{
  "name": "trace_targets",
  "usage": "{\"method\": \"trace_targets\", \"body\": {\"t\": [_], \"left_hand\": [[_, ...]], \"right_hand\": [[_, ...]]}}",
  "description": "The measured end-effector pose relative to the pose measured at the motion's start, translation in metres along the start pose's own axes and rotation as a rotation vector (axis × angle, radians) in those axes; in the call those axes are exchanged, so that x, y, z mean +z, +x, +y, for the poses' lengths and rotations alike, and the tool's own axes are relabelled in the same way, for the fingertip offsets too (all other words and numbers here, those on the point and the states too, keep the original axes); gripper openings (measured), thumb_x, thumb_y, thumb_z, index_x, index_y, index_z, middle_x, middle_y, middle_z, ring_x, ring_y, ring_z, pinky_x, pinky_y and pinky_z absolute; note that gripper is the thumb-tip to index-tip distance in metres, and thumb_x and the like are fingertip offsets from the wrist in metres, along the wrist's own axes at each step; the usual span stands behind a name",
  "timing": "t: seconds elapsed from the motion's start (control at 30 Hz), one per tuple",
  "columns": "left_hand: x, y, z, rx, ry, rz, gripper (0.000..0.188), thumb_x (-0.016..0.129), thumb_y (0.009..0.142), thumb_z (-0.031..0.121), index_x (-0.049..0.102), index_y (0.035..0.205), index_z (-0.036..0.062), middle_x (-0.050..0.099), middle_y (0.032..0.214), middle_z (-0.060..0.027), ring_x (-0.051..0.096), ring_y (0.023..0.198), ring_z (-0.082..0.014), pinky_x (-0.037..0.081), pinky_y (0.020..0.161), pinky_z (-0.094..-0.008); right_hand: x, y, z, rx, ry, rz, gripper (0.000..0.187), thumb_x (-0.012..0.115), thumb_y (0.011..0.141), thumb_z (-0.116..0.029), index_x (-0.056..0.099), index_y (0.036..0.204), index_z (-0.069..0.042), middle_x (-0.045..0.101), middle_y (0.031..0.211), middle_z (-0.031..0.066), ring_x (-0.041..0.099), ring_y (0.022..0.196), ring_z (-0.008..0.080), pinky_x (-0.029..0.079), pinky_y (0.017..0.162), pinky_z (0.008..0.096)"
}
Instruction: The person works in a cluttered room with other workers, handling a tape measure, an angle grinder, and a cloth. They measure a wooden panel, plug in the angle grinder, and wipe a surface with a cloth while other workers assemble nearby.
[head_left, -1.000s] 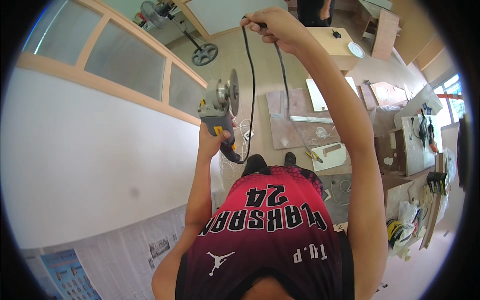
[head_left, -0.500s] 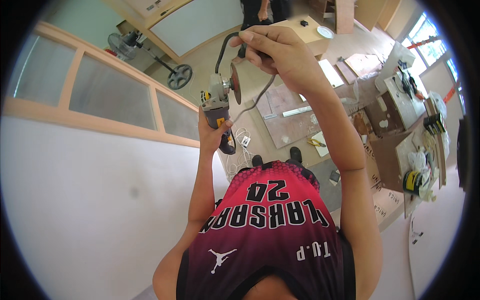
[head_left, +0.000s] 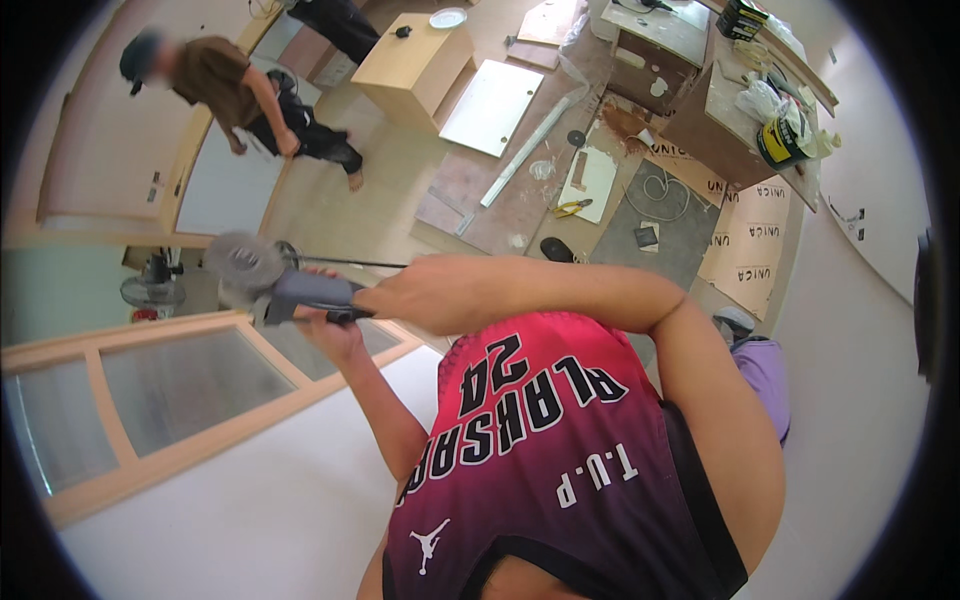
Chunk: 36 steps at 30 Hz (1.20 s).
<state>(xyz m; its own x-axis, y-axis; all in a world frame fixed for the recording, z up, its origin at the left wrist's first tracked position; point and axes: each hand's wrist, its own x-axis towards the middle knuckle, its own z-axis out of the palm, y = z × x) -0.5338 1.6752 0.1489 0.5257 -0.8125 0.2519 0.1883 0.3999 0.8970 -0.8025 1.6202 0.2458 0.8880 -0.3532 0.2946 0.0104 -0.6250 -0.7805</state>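
Note:
A grey angle grinder (head_left: 312, 292) is held to the left of my body, its disc (head_left: 243, 266) pointing away and smeared by motion. My left hand (head_left: 336, 334) is wrapped around the grinder's body from below. At the rear of the tool, my right hand (head_left: 432, 294) closes on its handle end, with the fingers partly hidden. A dark cord (head_left: 345, 262) runs behind the grinder towards my right wrist. Beneath the tool stands a wood-framed partition with glass panes (head_left: 190, 395).
A person in a brown shirt (head_left: 212, 82) walks at the upper left, near a standing fan (head_left: 153, 285). Boards, yellow pliers (head_left: 573, 208) and a wooden cabinet (head_left: 410, 75) are on the floor ahead. A paint can (head_left: 782, 143) rests at the right. Someone's purple clothing (head_left: 765, 385) shows close by.
My right hand has come down from the raised cord to the grinder's rear handle. The grinder has tipped over to the left. The view has turned, bringing the brown-shirted person into full sight.

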Motion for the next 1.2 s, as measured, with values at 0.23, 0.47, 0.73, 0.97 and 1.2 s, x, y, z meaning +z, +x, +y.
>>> {"method": "trace_targets", "body": {"t": [0.23,0.47,0.73,0.97,1.2], "left_hand": [[0.039,0.036,0.068,0.032,-0.581,-0.4,0.103,0.075,0.072,0.077,0.044,0.14,0.0059,0.056,0.126,-0.009,0.06,0.108,-0.027,0.052,0.092,-0.0494],[0.085,0.08,0.074,0.423,-0.175,0.089,0.092,0.075,0.081,0.07,0.048,0.136,0.0013,0.061,0.119,-0.0141,0.061,0.112,-0.0308,0.05,0.102,-0.0514],[0.039,0.07,0.087,0.371,0.289,0.107,0.075,0.09,0.079,0.025,0.047,0.134,-0.0029,0.065,0.115,-0.0174,0.069,0.1,-0.029,0.057,0.095,-0.0431],[0.033,0.042,0.037,-0.121,0.585,-0.386,0.088,0.101,0.061,0.021,0.056,0.132,-0.0012,0.068,0.112,-0.0117,0.069,0.101,-0.0238,0.057,0.091,-0.0369],[0.081,0.022,0.019,-0.236,0.754,-0.604,0.095,0.099,0.061,0.02,0.049,0.139,-0.0009,0.068,0.116,-0.0105,0.068,0.102,-0.0209,0.056,0.089,-0.034]], "right_hand": [[-0.032,0.042,0.139,-0.118,0.194,0.13,0.025,0.054,0.1,-0.009,0.062,0.123,-0.004,0.064,0.083,0.0126,0.065,0.077,0.0264,0.052,0.074,0.0397],[0.024,-0.031,0.13,0.105,0.287,0.116,0.02,0.057,0.105,-0.023,0.068,0.115,-0.009,0.065,0.08,0.0134,0.065,0.074,0.0315,0.051,0.072,0.0431],[-0.108,-0.07,0.068,0.01,-0.377,0.164,0.022,0.062,0.102,-0.031,0.069,0.105,-0.011,0.066,0.081,0.0156,0.067,0.074,0.036,0.052,0.067,0.0477],[-0.206,-0.005,0.104,-0.142,-0.618,0.246,0.016,0.063,0.096,-0.027,0.072,0.102,-0.016,0.07,0.086,0.0077,0.069,0.084,0.0318,0.051,0.074,0.0471],[-0.201,0.026,0.079,-0.186,-0.579,0.297,0.018,0.069,0.091,-0.028,0.074,0.087,-0.011,0.073,0.086,0.0074,0.071,0.086,0.0324,0.054,0.07,0.0442]]}}
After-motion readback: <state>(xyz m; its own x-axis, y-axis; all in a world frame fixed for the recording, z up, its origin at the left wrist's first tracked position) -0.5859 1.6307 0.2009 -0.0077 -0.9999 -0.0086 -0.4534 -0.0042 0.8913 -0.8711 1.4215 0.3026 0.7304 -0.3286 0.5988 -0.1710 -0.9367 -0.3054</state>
